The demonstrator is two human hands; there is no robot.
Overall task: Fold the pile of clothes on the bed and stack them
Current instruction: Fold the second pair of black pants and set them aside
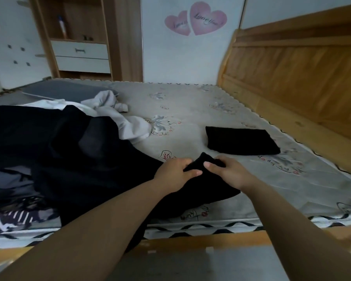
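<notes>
My left hand (175, 173) and right hand (225, 171) pinch a black garment (114, 179), starting its fold. Next, I judge: spread it flat, then stack on the folded black piece (241, 141) at two o'clock.

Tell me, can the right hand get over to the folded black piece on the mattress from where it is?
Probably yes. The folded black piece lies just beyond the right hand with only bare mattress between, but that hand holds the black garment now.
</notes>
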